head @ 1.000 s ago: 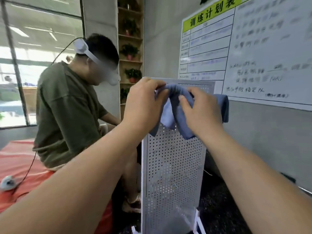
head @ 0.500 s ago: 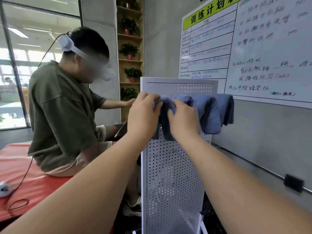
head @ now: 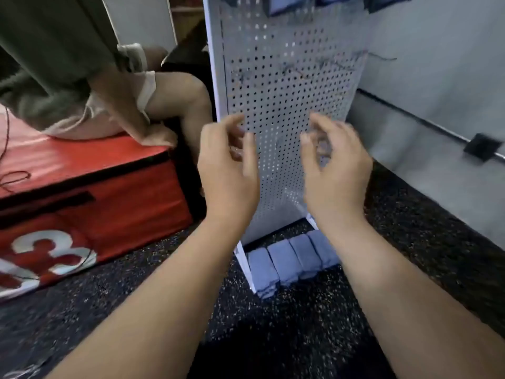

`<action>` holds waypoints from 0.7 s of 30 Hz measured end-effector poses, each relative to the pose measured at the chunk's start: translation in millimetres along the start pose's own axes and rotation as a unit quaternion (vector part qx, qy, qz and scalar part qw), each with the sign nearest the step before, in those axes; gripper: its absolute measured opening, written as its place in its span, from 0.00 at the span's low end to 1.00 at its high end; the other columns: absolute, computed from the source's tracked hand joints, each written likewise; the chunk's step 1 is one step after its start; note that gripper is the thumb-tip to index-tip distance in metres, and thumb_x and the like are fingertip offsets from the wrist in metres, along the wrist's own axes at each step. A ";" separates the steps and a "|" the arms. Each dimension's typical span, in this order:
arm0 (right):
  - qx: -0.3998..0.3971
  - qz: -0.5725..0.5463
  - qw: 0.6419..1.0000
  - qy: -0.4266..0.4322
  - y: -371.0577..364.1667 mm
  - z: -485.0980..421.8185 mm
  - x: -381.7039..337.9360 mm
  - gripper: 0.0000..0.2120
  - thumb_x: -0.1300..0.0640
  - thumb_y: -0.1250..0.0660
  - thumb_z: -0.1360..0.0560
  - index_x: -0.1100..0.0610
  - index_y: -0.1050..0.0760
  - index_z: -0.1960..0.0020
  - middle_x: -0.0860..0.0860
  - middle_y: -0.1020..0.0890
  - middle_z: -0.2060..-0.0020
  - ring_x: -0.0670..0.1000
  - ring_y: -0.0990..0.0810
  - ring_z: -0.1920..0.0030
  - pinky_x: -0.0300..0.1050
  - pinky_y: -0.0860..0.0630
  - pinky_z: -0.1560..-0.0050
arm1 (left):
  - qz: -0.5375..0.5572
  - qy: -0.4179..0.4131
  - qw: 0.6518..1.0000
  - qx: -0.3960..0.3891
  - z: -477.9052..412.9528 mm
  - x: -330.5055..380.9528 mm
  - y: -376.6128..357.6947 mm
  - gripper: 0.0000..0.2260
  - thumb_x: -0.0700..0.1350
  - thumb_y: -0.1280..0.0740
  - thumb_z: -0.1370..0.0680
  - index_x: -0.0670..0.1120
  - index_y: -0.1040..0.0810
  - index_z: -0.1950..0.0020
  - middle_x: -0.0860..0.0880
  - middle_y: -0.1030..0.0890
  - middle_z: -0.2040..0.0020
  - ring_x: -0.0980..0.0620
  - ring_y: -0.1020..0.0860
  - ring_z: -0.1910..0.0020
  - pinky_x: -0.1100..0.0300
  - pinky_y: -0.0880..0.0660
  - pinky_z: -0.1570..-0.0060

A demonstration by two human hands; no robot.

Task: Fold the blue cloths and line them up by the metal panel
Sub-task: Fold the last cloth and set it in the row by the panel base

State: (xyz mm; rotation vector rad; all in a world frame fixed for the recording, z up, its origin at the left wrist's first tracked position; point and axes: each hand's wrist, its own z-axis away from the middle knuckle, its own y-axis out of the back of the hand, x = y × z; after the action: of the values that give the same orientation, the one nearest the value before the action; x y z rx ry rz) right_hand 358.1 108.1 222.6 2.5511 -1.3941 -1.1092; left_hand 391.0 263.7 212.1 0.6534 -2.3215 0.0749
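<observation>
Dark speckled floor (head: 300, 337) was seen underfoot, with a grey wall (head: 437, 50) to the right. A red padded block (head: 95, 192) was seen to the left, and another person (head: 54, 64) was seated on it. The metal panel (head: 287, 77), white and perforated, was stood upright on its feet on this floor.

At its foot a row of folded blue cloths (head: 289, 258) was laid side by side with edges touching, four as far as could be counted through the blur. The row was judged to be kept tight to the panel's base so that the line-up asked for by the task was met. More blue cloths (head: 278, 6) were seen at the panel's top edge, cut off by the frame so that only the lower ends were shown. These were judged to be hung there as the supply not yet folded.

Both the left hand (head: 226, 170) and the right hand (head: 336, 170) were held in front of the panel's lower half, apart from each other. Both were empty, fingers loosely curled and spread, nothing gripped. Contact with the panel could not be told. The hands were judged to be between cloths, placed midway so that either the hung supply above or the row below could be reached. The task was judged partly done.
</observation>
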 end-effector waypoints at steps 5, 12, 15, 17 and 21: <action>-0.223 0.089 0.959 -0.149 -40.6 133.5 109.5 0.17 0.49 0.32 0.16 0.51 0.21 0.28 0.49 0.18 0.37 0.52 0.17 0.43 0.55 0.18 0.44 | -0.069 0.221 0.952 -0.199 142.9 -91.8 -37.9 0.11 0.43 0.30 0.16 0.48 0.19 0.34 0.53 0.17 0.44 0.58 0.20 0.52 0.57 0.21 0.46; -0.459 0.179 0.832 -0.256 -85.3 217.2 221.7 0.24 0.48 0.31 0.17 0.52 0.27 0.23 0.53 0.22 0.29 0.57 0.21 0.33 0.53 0.22 0.37 | -0.200 0.298 0.834 -0.419 226.7 -203.1 -90.5 0.17 0.40 0.34 0.17 0.47 0.23 0.27 0.46 0.21 0.32 0.45 0.20 0.37 0.49 0.23 0.37; -0.533 0.144 0.801 -0.232 -111.6 244.4 244.3 0.23 0.51 0.31 0.17 0.54 0.26 0.24 0.52 0.21 0.30 0.57 0.21 0.32 0.51 0.24 0.34 | -0.269 0.296 0.761 -0.511 233.8 -253.7 -105.1 0.23 0.41 0.35 0.16 0.51 0.31 0.20 0.47 0.27 0.23 0.42 0.24 0.30 0.46 0.24 0.34; -0.565 0.115 0.782 -0.235 -128.8 259.0 253.8 0.22 0.54 0.32 0.18 0.53 0.26 0.24 0.52 0.20 0.31 0.56 0.21 0.32 0.49 0.25 0.35 | -0.311 0.288 0.694 -0.582 235.2 -280.2 -113.4 0.30 0.39 0.35 0.17 0.53 0.38 0.16 0.46 0.31 0.20 0.40 0.25 0.28 0.45 0.24 0.32; -0.602 0.088 0.754 -0.247 -153.1 276.2 266.4 0.25 0.59 0.34 0.17 0.52 0.32 0.21 0.51 0.25 0.27 0.56 0.22 0.31 0.52 0.24 0.33 | -0.364 0.250 0.563 -0.699 246.4 -303.9 -135.3 0.49 0.35 0.26 0.23 0.51 0.55 0.13 0.40 0.35 0.20 0.35 0.26 0.26 0.41 0.25 0.30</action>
State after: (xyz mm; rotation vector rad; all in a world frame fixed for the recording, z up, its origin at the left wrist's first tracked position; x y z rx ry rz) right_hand 395.6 82.6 -188.0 1.2049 -0.4965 -1.8492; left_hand 488.9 220.6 -187.9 0.4910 -0.7955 -1.5652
